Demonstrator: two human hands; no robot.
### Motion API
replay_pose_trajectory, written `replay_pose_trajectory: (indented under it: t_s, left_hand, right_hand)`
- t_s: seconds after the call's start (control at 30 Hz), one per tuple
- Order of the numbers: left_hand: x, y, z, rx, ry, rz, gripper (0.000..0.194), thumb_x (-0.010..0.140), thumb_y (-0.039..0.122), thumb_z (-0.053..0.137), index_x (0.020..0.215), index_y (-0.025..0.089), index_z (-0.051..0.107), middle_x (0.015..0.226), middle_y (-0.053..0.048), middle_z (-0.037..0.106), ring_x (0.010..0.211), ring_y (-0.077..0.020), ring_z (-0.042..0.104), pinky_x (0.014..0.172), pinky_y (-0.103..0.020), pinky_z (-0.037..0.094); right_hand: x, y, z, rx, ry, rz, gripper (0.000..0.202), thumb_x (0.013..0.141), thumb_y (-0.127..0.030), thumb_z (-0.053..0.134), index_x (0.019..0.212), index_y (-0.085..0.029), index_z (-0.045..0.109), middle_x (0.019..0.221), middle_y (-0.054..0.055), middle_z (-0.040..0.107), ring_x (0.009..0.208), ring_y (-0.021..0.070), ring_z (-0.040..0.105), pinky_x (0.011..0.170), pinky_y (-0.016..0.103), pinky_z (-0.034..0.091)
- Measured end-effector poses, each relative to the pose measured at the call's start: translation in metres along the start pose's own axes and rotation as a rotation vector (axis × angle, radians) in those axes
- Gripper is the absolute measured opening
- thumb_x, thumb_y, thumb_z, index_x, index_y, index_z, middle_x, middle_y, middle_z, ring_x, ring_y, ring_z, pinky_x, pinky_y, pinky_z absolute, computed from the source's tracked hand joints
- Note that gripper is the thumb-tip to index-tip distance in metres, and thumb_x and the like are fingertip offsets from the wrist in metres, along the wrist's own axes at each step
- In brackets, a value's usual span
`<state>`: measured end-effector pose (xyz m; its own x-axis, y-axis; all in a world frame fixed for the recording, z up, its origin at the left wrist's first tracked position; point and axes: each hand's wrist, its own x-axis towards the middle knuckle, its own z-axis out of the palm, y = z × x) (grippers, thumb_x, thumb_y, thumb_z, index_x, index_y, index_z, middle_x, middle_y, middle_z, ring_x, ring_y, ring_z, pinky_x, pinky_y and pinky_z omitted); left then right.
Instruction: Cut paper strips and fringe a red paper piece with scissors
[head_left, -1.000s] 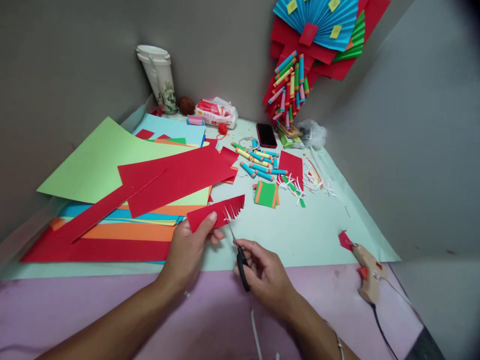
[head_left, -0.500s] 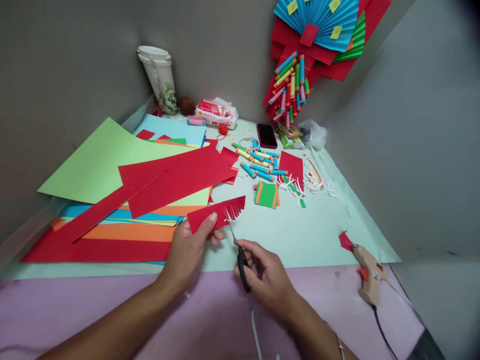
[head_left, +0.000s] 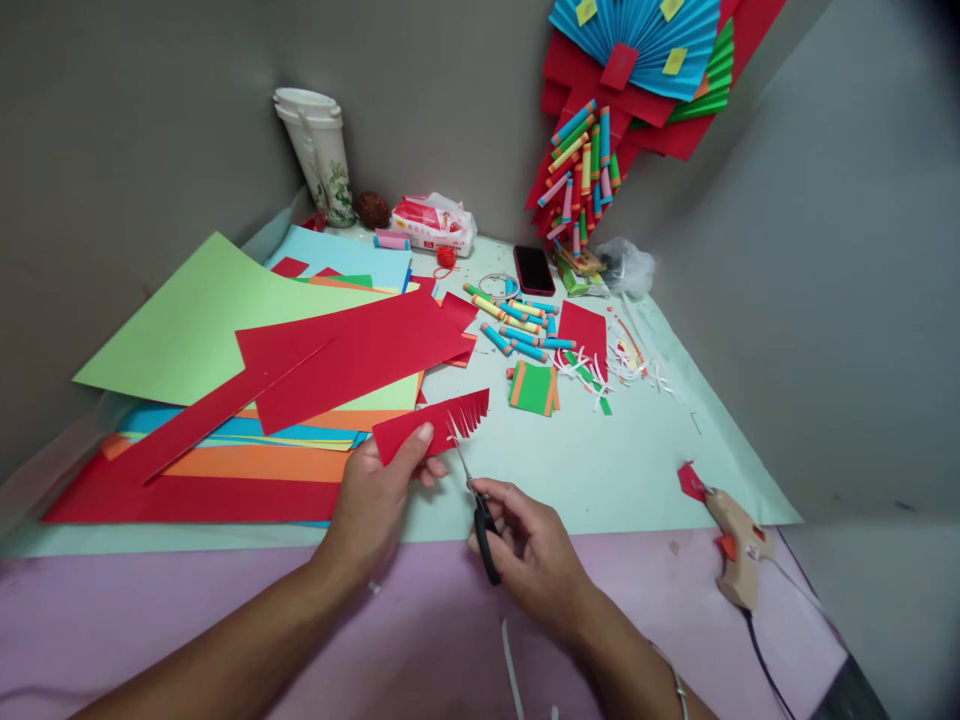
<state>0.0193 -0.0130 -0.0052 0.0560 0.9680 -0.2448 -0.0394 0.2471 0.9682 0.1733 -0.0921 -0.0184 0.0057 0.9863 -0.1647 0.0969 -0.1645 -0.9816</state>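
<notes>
A strip of red paper (head_left: 405, 430) is pinched between the thumb and fingers of my left hand (head_left: 386, 490). Its right part is cut into a fringe of narrow slits. My right hand (head_left: 529, 540) holds black-handled scissors (head_left: 484, 530), fingers wrapped at the handles. The scissor blades reach up to the strip, at the left end of the fringe. Left of my hands, larger red paper sheets (head_left: 352, 350) lie over a stack of coloured paper, with a light green sheet (head_left: 180, 330) beneath.
Small coloured paper rolls (head_left: 517, 325) lie mid-table near green-and-orange paper pieces (head_left: 533, 388) and white paper shreds (head_left: 585, 372). A hot glue gun (head_left: 739, 545) rests at the right edge, its cord trailing down. Behind are a phone (head_left: 534, 270), a tissue pack (head_left: 433, 225) and a white cup (head_left: 319, 155).
Both hands, the red strip and the scissors hold nearly the same position. The whole view has shifted very slightly.
</notes>
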Motion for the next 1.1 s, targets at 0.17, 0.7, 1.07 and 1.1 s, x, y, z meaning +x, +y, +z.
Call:
replay_pose_trajectory:
  t_s: [0.17,0.7,1.07,1.1]
  left_hand:
    - [-0.0001,0.0006,0.0006,0.001,-0.008,0.001,0.034,0.084,0.042,0.064,0.059,0.019,0.065,0.057,-0.001,0.064,0.056,-0.0148,0.056,0.061,-0.027,0.046]
    - [0.0014,-0.0035,-0.0017,0.035,-0.007,-0.009,0.037,0.084,0.045,0.064,0.059,0.018,0.065,0.056,-0.002,0.065,0.057,-0.0146,0.056,0.063,-0.027,0.047]
    - [0.0015,-0.0021,0.0017,-0.066,-0.016,-0.012,0.032,0.083,0.040,0.065,0.060,0.018,0.064,0.055,-0.001,0.063,0.055,-0.0136,0.055,0.060,-0.025,0.047]
    - [0.0020,-0.0026,0.0015,-0.077,-0.014,-0.015,0.032,0.083,0.040,0.066,0.060,0.018,0.064,0.055,-0.001,0.063,0.055,-0.0134,0.054,0.060,-0.025,0.047]
  right_hand:
    - [-0.0001,-0.0010,0.0002,-0.002,0.008,-0.001,0.040,0.073,-0.017,0.062,0.113,-0.016,0.064,0.074,-0.002,0.057,0.063,0.0106,0.050,0.061,0.021,0.047]
    - [0.0009,0.0025,-0.0001,0.010,0.002,0.003,0.042,0.073,-0.017,0.059,0.116,-0.014,0.063,0.075,-0.002,0.058,0.064,0.0103,0.052,0.064,0.022,0.048]
    - [0.0016,0.0014,0.0005,0.043,-0.001,-0.014,0.041,0.075,-0.018,0.061,0.115,-0.012,0.063,0.072,-0.001,0.059,0.061,0.0102,0.052,0.061,0.022,0.048]
    - [0.0016,0.0020,0.0006,0.042,-0.002,-0.016,0.041,0.075,-0.018,0.061,0.115,-0.012,0.064,0.071,-0.001,0.059,0.061,0.0104,0.052,0.060,0.022,0.048]
